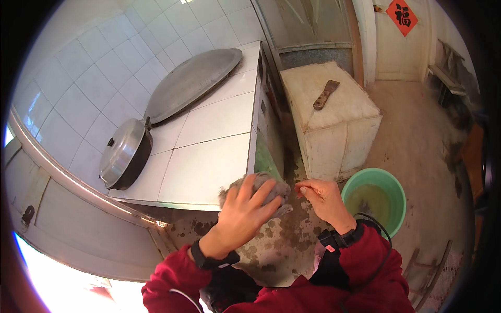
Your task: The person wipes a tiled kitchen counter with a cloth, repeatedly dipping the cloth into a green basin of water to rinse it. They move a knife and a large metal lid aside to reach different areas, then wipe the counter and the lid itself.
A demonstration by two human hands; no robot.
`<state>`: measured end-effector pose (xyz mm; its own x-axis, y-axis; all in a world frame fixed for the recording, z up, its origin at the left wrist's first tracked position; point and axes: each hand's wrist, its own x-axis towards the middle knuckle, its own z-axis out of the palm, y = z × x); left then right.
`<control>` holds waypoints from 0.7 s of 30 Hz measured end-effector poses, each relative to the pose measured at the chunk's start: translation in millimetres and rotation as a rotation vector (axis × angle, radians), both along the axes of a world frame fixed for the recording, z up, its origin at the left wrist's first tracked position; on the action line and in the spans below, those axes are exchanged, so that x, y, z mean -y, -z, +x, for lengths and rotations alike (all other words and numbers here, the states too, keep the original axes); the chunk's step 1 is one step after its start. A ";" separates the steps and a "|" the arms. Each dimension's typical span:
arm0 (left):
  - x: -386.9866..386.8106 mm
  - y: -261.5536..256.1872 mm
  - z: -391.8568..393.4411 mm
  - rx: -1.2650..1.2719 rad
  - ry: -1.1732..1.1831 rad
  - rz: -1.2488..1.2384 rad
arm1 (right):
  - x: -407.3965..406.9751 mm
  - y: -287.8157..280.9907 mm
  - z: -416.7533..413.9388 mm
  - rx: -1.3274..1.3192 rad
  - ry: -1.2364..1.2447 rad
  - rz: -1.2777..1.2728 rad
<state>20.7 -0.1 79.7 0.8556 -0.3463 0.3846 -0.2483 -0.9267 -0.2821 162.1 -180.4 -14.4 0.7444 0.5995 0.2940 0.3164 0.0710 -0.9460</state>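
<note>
My left hand (248,207) is spread over a bunched grey cloth (270,191) at the near corner of the white-tiled counter (211,164). The cloth covers that corner and hangs past its edge. To the right, my right hand (323,199) is raised beside the cloth, apart from it, thumb and fingertips pinched together at a small reddish thing (299,190) too small to name. A green plastic bucket (401,195) with murky water stands on the floor just right of my right wrist; something dark lies in the water.
On the counter's left lie a lidded pan (127,150) and a large metal wok lid (191,84) by the tiled wall. A worn scraper (327,95) rests on a pale box (336,133) beyond the bucket. Wet patches mark the floor (270,250). A wooden frame (430,270) lies at lower right.
</note>
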 end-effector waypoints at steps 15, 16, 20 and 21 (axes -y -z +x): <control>-30.9 -10.3 -15.8 -0.164 -0.022 -0.100 | 4.6 7.1 3.7 -0.141 -0.040 0.046; -39.1 -6.4 -24.2 -0.101 -0.067 -0.190 | 4.9 6.4 3.2 -0.126 -0.038 0.041; -76.9 21.9 -55.8 0.152 -0.219 -0.322 | 3.0 3.8 1.2 -0.080 -0.056 0.037; -93.1 29.2 -63.1 0.225 -0.280 -0.328 | 2.4 3.2 0.9 -0.084 -0.054 0.033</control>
